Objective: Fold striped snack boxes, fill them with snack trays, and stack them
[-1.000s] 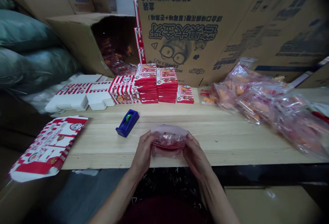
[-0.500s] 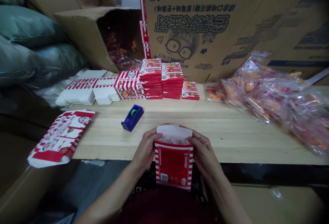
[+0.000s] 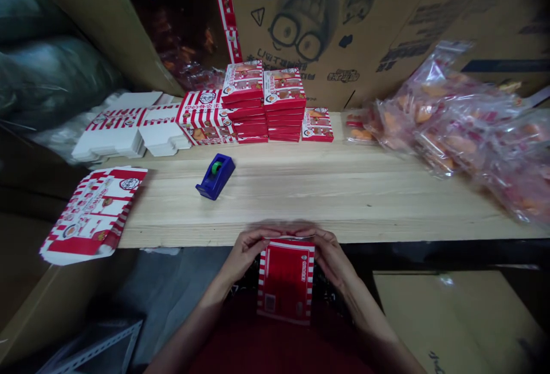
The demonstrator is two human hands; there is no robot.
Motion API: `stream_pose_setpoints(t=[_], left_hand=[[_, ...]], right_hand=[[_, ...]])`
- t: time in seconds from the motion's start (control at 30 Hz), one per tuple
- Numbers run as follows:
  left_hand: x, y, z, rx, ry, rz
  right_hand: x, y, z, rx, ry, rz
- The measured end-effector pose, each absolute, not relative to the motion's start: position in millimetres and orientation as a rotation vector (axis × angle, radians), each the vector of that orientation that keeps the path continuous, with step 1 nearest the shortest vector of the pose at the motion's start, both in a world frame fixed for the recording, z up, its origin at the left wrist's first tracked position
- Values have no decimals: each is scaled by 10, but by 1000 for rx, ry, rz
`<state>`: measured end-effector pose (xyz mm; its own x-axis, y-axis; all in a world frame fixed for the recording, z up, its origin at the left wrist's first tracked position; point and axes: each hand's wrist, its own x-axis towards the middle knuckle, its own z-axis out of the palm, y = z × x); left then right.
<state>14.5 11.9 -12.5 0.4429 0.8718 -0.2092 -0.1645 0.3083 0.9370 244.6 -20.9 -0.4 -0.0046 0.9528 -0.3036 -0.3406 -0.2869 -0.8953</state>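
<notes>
Upright at the table's front edge, a red-and-white striped cardboard box [image 3: 286, 282] shows me its red side with a barcode. My left hand [image 3: 249, 248] grips its upper left corner, thumb in front and fingers along the top. On the upper right corner my right hand [image 3: 329, 251] holds in the same way. The top flap is folded over, with both sets of fingers lying along its far side; whatever is inside is hidden. Ahead of my left hand lies a blue tape dispenser [image 3: 217, 176] with a green roll.
Stacked finished-looking boxes [image 3: 283, 105] stand at the back, beside flat white-edged cartons [image 3: 112, 130]. Flattened printed boxes [image 3: 97, 211] overhang the table's left edge. Clear bags with orange contents [image 3: 455, 128] are heaped at right. A large carton [image 3: 365, 47] stands behind the wooden table [image 3: 344, 196].
The white top flap, upright before, is now folded down over the box opening. My fingers have closed in along the top edge, and the view has tilted downward.
</notes>
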Motion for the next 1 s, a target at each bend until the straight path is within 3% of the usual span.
stream_pose_setpoints(t=[0.27, 0.5, 0.73, 1.0], left_hand=[[109, 267, -175, 1236, 907, 754], [107, 441, -190, 1301, 859, 637], [115, 558, 56, 1388, 724, 435], [175, 712, 51, 1591, 752, 366]], right_hand=[[2573, -203, -69, -1171, -1195, 1510], [2595, -182, -182, -1146, -1153, 1511], [2777, -55, 5, -1132, -1350, 1606], [2776, 252, -28, -1054, -1380, 1845]])
